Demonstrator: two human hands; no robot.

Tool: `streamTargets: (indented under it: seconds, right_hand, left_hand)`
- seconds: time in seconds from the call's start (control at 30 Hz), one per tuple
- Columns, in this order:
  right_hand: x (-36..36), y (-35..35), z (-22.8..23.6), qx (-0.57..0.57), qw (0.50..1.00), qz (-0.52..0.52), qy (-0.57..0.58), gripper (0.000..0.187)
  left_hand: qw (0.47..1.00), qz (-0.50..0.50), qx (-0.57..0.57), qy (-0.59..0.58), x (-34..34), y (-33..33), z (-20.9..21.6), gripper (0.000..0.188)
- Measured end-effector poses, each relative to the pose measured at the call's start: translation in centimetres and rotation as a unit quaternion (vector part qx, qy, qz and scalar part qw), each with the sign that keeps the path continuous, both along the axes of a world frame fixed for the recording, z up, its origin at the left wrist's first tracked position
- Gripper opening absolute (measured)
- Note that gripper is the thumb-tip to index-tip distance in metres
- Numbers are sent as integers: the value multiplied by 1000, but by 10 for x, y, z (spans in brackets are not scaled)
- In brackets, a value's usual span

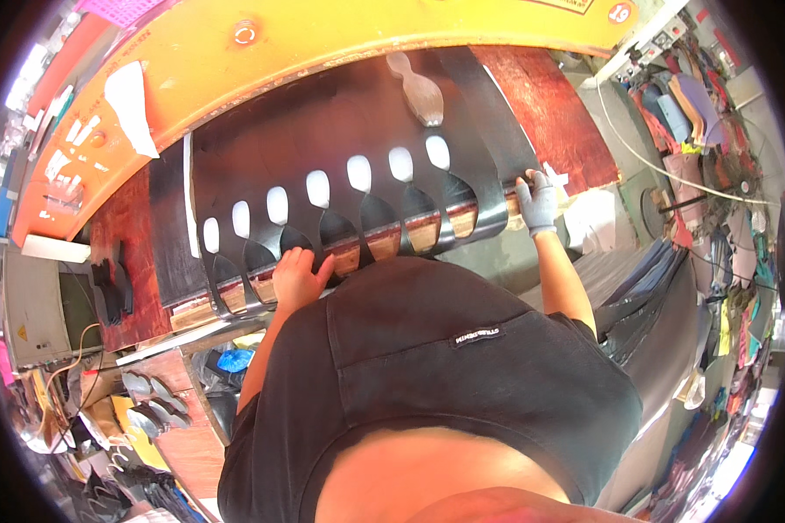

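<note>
- Nearest: grey sole-shaped pieces on a wooden board, low at left; they look like finished cuts.
- Left hand, bare: at the near edge of the black sheet, among its narrow strips. Fingers bent, thumb set apart; cannot tell whether they pinch the sheet.
- Right hand, in a grey glove with bare fingertips: at the sheet's right near corner. Fingers slightly spread; cannot tell whether the edge is gripped.
- Sheet location: laid across the red desk, near edge hanging over the front.
- Along that edge: 7 scalloped gaps with strips between, and a row of 7 white ovals just beyond.
- Progress (judged): 1 row of shapes appears cut; most of the surface beyond looks whole, so much seems left.
- Farther: 1 brownish sole-shaped form on the sheet's far right part; cannot tell if template, cutter or opening.
- Farthest: yellow machine beam across the desk's back, 1 white piece against it.
</note>
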State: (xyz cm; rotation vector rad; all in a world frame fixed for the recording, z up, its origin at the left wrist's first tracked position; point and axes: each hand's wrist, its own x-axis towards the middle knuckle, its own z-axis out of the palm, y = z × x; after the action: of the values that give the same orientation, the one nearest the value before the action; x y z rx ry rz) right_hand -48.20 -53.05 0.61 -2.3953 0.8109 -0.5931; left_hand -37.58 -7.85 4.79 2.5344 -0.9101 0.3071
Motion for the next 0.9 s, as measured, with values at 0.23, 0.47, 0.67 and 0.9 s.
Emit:
streamTargets:
  seconds: [0.23, 0.47, 0.67, 0.9]
  right_hand:
    - [-8, 18, -6, -238, 965, 64, -94, 11]
    - [-7, 18, 2, -210, 970, 35, -116, 15]
    - [25, 19, 94, -13, 955, 119, -273, 25]
    - [39, 23, 143, 184, 879, 284, -334, 27]
  left_hand:
    - [999, -15, -3, -44, 2, 4, -5, 35]
    - [996, -2, -6, -86, 2, 4, -11, 35]
    - [995, 11, -6, -102, 2, 3, -16, 37]
    - [991, 29, -11, -128, 1, 5, -30, 35]
